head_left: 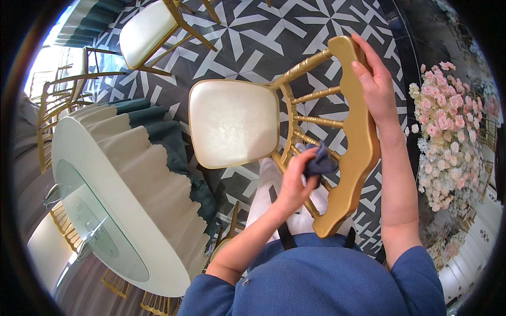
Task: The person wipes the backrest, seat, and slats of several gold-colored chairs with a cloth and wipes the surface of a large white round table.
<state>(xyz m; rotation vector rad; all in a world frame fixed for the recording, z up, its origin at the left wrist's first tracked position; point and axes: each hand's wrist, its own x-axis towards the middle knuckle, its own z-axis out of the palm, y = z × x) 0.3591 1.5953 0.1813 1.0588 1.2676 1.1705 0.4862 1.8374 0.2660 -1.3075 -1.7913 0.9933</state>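
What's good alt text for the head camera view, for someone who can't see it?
A person's left hand holds a dark blue cloth at the back spindles of a white-seated gold chair, while the right hand grips its top rail. A draped table stands left, pink and white flowers right.

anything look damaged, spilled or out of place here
No, nothing stands out, and no spill shows. The gold chair shows no visible break, and the dark cloth in the left hand is bunched by its spindles. The white table looks slanted, but that is probably the fisheye view.
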